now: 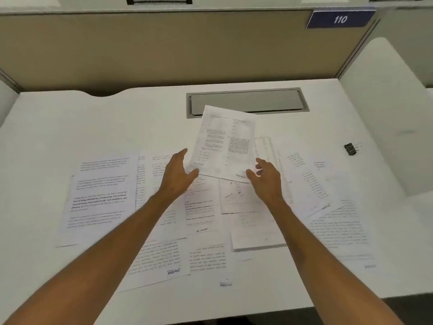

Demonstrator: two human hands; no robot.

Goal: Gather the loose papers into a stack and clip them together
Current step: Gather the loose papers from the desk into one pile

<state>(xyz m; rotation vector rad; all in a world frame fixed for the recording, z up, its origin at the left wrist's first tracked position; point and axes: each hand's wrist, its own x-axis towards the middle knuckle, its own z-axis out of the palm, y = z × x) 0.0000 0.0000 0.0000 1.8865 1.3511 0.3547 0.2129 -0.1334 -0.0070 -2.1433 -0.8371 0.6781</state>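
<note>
Sheet (pixel 225 141), thin printed rectangle; left hand (pixel 178 177) and right hand (pixel 267 181) fingers clamped on its lower corners

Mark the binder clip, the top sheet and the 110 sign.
binder clip (pixel 350 148), head view, on its black body.
top sheet (pixel 222 141), head view, on its printed middle.
110 sign (pixel 339 19), head view, on the digits.

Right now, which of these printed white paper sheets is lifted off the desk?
The two-column white sheet between the left hand and right hand; the rest lie flat.
</note>
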